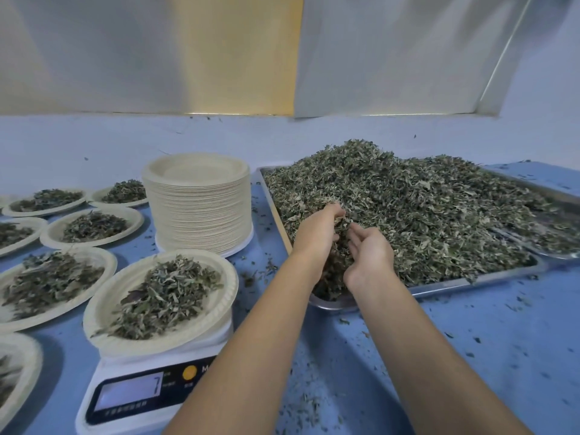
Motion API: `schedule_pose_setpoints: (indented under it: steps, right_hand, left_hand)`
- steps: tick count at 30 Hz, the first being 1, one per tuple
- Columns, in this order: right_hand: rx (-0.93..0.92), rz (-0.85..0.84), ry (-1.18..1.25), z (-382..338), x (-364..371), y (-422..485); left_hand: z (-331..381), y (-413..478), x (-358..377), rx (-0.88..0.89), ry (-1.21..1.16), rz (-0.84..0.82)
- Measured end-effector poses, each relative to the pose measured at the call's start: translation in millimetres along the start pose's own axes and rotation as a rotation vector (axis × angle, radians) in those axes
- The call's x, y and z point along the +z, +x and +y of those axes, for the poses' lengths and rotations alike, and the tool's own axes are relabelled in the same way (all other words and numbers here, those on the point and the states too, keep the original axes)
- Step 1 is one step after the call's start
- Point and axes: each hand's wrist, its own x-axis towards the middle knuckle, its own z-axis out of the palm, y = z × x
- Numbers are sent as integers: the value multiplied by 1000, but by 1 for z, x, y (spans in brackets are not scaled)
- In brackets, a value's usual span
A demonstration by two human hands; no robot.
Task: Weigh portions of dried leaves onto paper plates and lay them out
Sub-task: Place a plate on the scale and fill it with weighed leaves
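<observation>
The left forearm [251,340] hides part of the scale [131,394], dried leaves [408,215] hide the left hand's [317,233] palm, and plates [12,381] to its left are cut off by the edge.

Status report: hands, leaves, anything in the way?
Left hand grips leaves, right hand cups them, over tray. Filled plate on scale. Nothing in the way.
</observation>
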Motion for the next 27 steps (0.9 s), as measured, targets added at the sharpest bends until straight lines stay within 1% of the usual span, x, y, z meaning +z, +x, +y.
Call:
schedule_pose_setpoints:
  steps: [4, 7, 10, 14, 18, 23, 27]
  right_hand:
    - [-33, 46, 103, 1, 4, -4]
    - [-40, 35, 160, 2, 6, -5]
    - [-47, 10, 131, 6, 6, -4]
    - [-87, 30, 107, 8, 9, -4]
    - [-132, -27, 209, 11, 13, -11]
    - [-175, -103, 150, 16, 24, -26]
    - [-159, -166, 200, 23, 32, -38]
  left_hand:
    - [0, 1, -1, 16, 30, 34]
    - [0, 3, -6, -16, 41, 18]
    - [-2, 3, -11, -26, 44, 12]
    - [-2, 0, -15, -29, -52, 3]
    - [1, -7, -21, -36, -187, -16]
    - [5, -16, -32, -11, -163, -16]
    - [9, -24, -45, 20, -197, 3]
